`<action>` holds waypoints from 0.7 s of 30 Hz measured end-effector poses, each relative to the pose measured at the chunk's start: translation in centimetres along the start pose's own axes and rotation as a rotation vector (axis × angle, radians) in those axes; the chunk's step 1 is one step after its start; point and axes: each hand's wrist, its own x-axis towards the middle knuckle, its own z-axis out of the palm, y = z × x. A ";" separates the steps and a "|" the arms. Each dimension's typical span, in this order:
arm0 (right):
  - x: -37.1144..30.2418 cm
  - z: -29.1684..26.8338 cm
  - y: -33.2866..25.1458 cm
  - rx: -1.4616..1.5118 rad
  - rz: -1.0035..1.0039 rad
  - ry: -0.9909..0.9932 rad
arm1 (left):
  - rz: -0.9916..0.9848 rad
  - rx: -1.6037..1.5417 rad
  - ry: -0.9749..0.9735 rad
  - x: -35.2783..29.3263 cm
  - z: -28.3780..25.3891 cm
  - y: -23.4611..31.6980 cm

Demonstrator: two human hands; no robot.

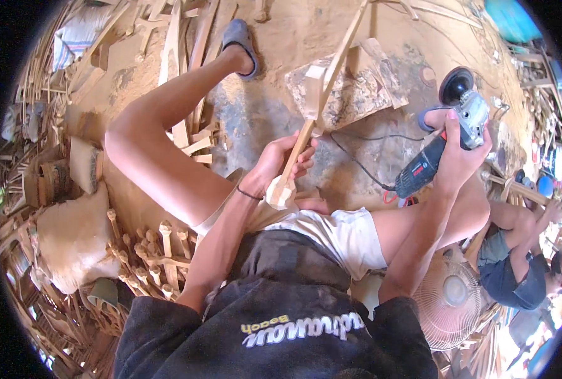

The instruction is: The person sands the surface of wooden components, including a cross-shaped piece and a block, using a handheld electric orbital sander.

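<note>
My left hand point(285, 160) is closed around the shaft of a long carved wooden piece point(303, 134). The piece has a faceted knob at the end near my lap and a blocky part farther up, and its thin length runs away toward the top. My right hand point(461, 148) grips an angle grinder point(420, 167) with a dark body and a silver head. A round black disc point(456, 86) sits on the grinder's head, apart from the wood. The grinder's dark cord point(366, 174) loops across the floor between my legs.
A worn wooden board point(350, 85) lies ahead on the dusty floor. Several knobbed wooden pieces point(151, 252) stand at my left, beside a pale sack point(76, 237). A fan point(451, 292) stands at my right, with another person point(514, 265) seated beyond it. Wood strips point(189, 69) lie past my left leg.
</note>
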 end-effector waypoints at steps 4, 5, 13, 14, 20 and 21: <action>-0.1 -0.4 0.0 -0.003 0.009 -0.028 | 0.017 0.060 0.043 0.0 2.3 0.3; -0.1 -0.4 -0.3 -0.020 0.006 -0.032 | 0.040 0.097 0.058 -0.1 2.9 0.3; 0.4 -1.7 0.3 0.048 0.007 0.019 | 0.228 0.230 0.116 -0.7 8.1 1.5; 0.7 -1.8 0.5 0.057 -0.008 0.029 | 0.270 0.264 0.129 -0.7 9.0 1.8; 0.1 -2.0 -0.5 0.065 0.010 0.041 | 0.502 0.405 0.134 -1.7 13.1 4.0; 0.0 -2.1 -0.6 0.074 0.014 0.035 | 0.531 0.371 0.103 -1.9 13.8 4.4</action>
